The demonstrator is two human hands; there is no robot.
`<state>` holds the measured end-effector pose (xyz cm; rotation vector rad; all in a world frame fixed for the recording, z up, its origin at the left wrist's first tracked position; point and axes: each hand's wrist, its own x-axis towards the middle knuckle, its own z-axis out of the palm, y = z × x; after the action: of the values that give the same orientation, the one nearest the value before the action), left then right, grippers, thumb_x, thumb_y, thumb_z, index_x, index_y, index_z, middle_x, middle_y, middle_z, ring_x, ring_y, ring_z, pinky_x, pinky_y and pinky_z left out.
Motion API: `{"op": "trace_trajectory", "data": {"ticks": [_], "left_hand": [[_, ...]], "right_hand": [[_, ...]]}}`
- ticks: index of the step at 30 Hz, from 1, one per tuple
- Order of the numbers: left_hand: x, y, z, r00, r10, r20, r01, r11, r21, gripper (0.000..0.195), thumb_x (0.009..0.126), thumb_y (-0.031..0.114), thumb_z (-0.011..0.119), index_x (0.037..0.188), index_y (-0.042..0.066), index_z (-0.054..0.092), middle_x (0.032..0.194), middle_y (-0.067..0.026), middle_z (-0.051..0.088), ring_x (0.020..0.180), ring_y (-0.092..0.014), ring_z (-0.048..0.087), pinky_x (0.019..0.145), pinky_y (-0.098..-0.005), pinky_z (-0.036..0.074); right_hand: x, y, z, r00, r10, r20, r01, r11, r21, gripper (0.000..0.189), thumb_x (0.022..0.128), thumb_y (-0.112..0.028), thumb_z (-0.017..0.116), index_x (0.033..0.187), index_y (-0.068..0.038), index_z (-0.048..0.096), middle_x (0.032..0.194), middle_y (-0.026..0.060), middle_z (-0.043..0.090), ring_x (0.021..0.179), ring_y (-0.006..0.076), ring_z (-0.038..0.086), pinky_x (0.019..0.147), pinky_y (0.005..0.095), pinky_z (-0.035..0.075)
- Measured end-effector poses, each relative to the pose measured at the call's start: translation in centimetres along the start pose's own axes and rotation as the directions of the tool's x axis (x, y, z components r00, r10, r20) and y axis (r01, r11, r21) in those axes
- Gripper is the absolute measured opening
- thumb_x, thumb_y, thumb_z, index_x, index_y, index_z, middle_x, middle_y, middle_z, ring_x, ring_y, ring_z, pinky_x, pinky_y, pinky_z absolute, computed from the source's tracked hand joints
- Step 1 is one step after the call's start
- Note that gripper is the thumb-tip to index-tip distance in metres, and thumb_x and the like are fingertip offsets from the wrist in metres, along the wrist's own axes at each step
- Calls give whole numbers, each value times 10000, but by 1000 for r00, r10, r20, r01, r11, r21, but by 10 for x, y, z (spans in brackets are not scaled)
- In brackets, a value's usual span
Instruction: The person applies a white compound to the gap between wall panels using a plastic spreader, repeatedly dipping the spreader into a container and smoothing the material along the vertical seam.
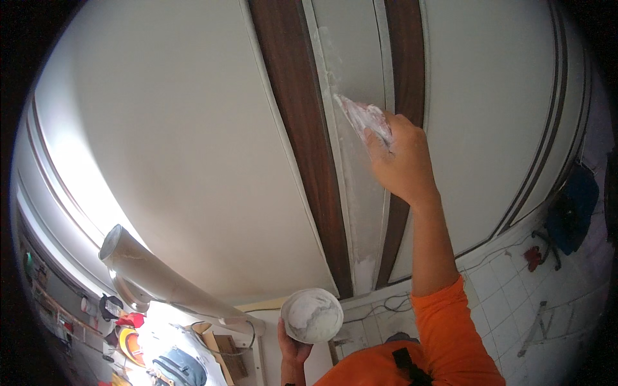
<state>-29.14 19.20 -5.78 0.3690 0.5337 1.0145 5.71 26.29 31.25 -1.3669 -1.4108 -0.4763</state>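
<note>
My right hand (403,157) is shut on a flat spreader (363,116) smeared with white filler. The spreader's tip meets the left edge of a narrow grey wall strip (357,202) between two dark brown wood-look strips (301,144). Whitish smears show along that edge above the tip, and a paler patch lies near the strip's foot. Low in the view, my left hand (293,348) holds a round bowl (312,316) of white paste from below and the left side.
At lower left, a thick cardboard-like tube (164,275) leans out beside a bright light. Beyond it lie a grey-blue bag (181,369), a yellow hard hat (131,345) and a cardboard box (227,354). Cables (393,304) run along the tiled floor (502,299) by the wall.
</note>
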Motion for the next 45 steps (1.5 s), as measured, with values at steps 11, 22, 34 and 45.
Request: {"op": "trace_trajectory", "data": {"ticks": [11,22,34,45], "left_hand": [[1,-3,1,1000,21,-10,-21,1000,-15,793,1082,663,477,1678,142,434,1681,-121,508,1544,-380,478,1284,-598,366],[-3,0,4,1000,28,-10,-28,1000,-10,781,1095,662,437,1682,146,430,1685,-125,502,1547,-379,476,1288,-599,363],[3,-3,-6,999,35,10,-35,999,-10,768,1110,635,432,1687,129,410,1690,-129,488,1548,-377,469,1296,-594,350],[6,-3,-10,1000,4,-8,-4,1000,-10,792,1093,664,444,1689,143,412,1690,-125,487,1552,-377,462,1295,-602,346]], "right_hand": [[21,-23,41,958,-132,-254,102,986,-128,492,950,-6,705,1437,-72,713,1065,157,769,966,308,711,860,439,614],[-8,-28,55,972,-103,-211,86,992,-87,469,943,5,688,1411,-29,704,1111,189,758,968,353,681,879,481,597],[35,-7,11,968,-201,-151,178,972,-154,420,979,-64,685,1396,-88,732,1043,126,779,1010,368,697,898,504,590],[9,2,11,996,-68,61,75,989,-125,488,969,-91,703,1454,-146,709,1080,190,723,1070,365,699,907,513,601]]}}
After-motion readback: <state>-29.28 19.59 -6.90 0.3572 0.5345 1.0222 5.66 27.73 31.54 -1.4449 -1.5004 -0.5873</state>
